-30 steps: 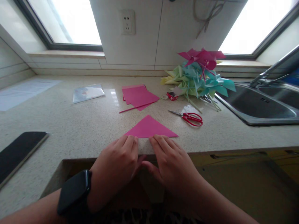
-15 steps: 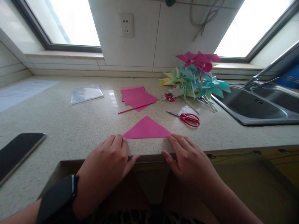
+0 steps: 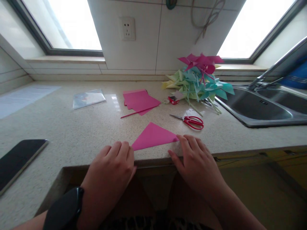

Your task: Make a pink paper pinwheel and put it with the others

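Observation:
A pink paper folded into a triangle (image 3: 153,135) lies on the speckled counter (image 3: 72,127) near its front edge. My left hand (image 3: 112,166), with a black watch on the wrist, rests at the triangle's left corner, fingers together and flat on the counter. At the right corner my right hand (image 3: 194,158) lies with its fingers stretched out, fingertips touching the paper. Neither hand grips anything.
Behind the triangle lie a stack of pink sheets (image 3: 140,100), a pink stick (image 3: 133,112) and red scissors (image 3: 192,121). A heap of paper pinwheels (image 3: 199,80) stands by the steel sink (image 3: 263,108). A black phone (image 3: 19,159) lies at left, a plastic sleeve (image 3: 88,98) further back.
My hands have slid apart from the middle of the triangle's near edge to its two corners. The triangle has turned slightly, its left corner now nearer to me.

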Available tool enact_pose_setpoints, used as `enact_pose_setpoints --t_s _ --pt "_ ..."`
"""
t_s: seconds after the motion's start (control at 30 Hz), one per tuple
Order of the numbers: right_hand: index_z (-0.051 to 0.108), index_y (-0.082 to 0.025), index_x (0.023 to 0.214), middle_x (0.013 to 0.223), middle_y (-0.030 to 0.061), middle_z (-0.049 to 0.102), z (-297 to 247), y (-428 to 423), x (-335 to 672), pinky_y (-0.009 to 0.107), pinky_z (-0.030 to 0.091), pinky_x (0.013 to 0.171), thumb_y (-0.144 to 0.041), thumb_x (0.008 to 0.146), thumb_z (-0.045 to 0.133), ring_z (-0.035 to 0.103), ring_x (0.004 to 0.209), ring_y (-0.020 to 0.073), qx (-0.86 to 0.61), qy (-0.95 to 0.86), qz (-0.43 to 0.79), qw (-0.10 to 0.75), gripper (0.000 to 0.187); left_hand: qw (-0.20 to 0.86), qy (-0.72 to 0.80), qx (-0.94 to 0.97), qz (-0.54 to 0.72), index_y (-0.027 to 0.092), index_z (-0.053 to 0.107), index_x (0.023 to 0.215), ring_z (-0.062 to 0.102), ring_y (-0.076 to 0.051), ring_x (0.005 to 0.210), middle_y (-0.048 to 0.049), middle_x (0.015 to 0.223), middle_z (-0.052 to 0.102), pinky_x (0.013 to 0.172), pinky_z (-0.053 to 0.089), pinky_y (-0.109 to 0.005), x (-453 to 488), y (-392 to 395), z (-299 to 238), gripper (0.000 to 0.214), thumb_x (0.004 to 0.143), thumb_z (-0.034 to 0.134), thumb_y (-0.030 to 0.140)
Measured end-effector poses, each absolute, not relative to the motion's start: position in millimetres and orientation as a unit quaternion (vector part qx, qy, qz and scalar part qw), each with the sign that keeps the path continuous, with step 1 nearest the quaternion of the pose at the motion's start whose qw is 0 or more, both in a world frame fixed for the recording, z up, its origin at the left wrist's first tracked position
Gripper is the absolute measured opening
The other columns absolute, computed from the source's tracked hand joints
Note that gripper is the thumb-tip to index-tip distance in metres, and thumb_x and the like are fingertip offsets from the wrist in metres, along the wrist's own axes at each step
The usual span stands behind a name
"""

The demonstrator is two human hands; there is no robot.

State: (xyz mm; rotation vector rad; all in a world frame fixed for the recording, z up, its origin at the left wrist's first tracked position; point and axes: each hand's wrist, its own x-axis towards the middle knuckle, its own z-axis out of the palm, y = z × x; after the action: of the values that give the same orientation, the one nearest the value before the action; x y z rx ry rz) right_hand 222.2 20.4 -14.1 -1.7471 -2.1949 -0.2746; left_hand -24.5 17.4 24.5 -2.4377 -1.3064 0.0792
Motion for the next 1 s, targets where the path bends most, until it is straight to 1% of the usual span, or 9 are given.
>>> enact_pose_setpoints --t_s 0.1,0.2,0.37,0.5,0.67,0.77,0.83,0.93,1.0 --pt "0.056 -0.010 0.130 0.123 0.0207 0.059 -13.1 16.3 220.6 0.056 0.047 0.095 -0.045 0.096 0.052 0.053 0.116 0.0385 -0.603 -0.770 -0.100 0.182 0.049 0.196 -0.422 -0.885 0.019 0.018 0.065 0.082 0.059 -0.029 0.076 -0.0078 0.082 0.062 0.062 0.050 -0.043 -22.6 15.1 26.1 0.022 0.082 0.052 0.001" --pt "0.060 -0.017 0.127 0.121 0.0166 0.059 -13.6 6.3 211.5 0.053 0.045 0.093 -0.039 0.093 0.060 0.054 0.112 0.0356 -0.562 -0.794 -0.069 0.222 0.040 0.185 -0.406 -0.895 0.000 0.019 0.064 0.078 0.059 -0.028 0.071 -0.0061 0.078 0.063 0.059 0.049 -0.042 -20.1 11.1 27.9 0.029 0.076 0.050 -0.006" --pt "0.066 -0.026 0.114 0.086 0.0015 0.068 -20.2 -5.6 196.4 0.042 0.040 0.078 -0.022 0.098 0.054 0.060 0.082 0.0230 -0.509 -0.819 0.014 0.263 0.020 0.147 -0.388 -0.909 -0.049 0.022 0.061 0.077 0.056 -0.027 0.066 -0.0033 0.073 0.061 0.055 0.043 -0.040 -18.4 1.6 26.3 0.024 0.077 0.055 -0.001" --pt "0.070 -0.024 0.108 0.082 0.0015 0.069 -25.9 -2.2 200.0 0.039 0.042 0.073 -0.019 0.099 0.052 0.062 0.076 0.0209 -0.510 -0.808 0.019 0.294 0.021 0.094 -0.352 -0.922 -0.132 0.023 0.058 0.079 0.051 -0.022 0.061 -0.0005 0.071 0.059 0.054 0.036 -0.038 -16.7 -4.3 25.3 0.018 0.087 0.056 0.007" --pt "0.070 -0.021 0.112 0.090 0.0045 0.072 -24.0 8.4 214.3 0.034 0.051 0.072 -0.017 0.098 0.053 0.065 0.081 0.0190 -0.473 -0.801 0.049 0.365 0.022 -0.082 -0.387 -0.896 -0.203 0.021 0.058 0.082 0.051 -0.021 0.065 -0.0015 0.073 0.057 0.057 0.037 -0.035 -19.3 4.4 31.8 0.019 0.093 0.054 0.036" --pt "0.068 -0.020 0.116 0.100 0.0063 0.073 -19.0 18.9 225.4 0.033 0.055 0.075 -0.014 0.096 0.055 0.067 0.088 0.0179 -0.404 -0.814 0.105 0.404 0.024 -0.143 -0.465 -0.844 -0.228 0.019 0.060 0.087 0.055 -0.022 0.077 -0.0041 0.082 0.061 0.069 0.042 -0.037 -26.3 27.3 35.1 0.024 0.097 0.045 0.035" --pt "0.068 -0.020 0.116 0.102 0.0069 0.074 -14.2 27.6 232.9 0.031 0.056 0.077 -0.012 0.095 0.057 0.068 0.092 0.0175 -0.350 -0.820 0.150 0.428 0.025 -0.201 -0.493 -0.807 -0.255 0.018 0.062 0.093 0.057 -0.022 0.086 -0.0058 0.091 0.064 0.078 0.044 -0.039 -30.0 46.6 36.2 0.028 0.098 0.046 0.041" --pt "0.069 -0.021 0.113 0.102 0.0071 0.075 -6.1 40.7 242.1 0.031 0.057 0.081 -0.013 0.094 0.060 0.070 0.096 0.0177 -0.289 -0.828 0.213 0.430 0.023 -0.367 -0.481 -0.737 -0.300 0.018 0.064 0.109 0.060 -0.023 0.097 -0.0081 0.108 0.067 0.083 0.046 -0.037 -28.5 71.7 36.6 0.038 0.097 0.046 0.049" --pt "0.070 -0.022 0.113 0.103 0.0069 0.076 -1.5 48.3 246.2 0.031 0.056 0.084 -0.015 0.093 0.063 0.070 0.098 0.0180 -0.266 -0.833 0.256 0.411 0.022 -0.510 -0.452 -0.672 -0.290 0.017 0.064 0.111 0.061 -0.021 0.092 -0.0083 0.108 0.068 0.079 0.047 -0.034 -22.5 82.7 35.5 0.043 0.094 0.052 0.054"
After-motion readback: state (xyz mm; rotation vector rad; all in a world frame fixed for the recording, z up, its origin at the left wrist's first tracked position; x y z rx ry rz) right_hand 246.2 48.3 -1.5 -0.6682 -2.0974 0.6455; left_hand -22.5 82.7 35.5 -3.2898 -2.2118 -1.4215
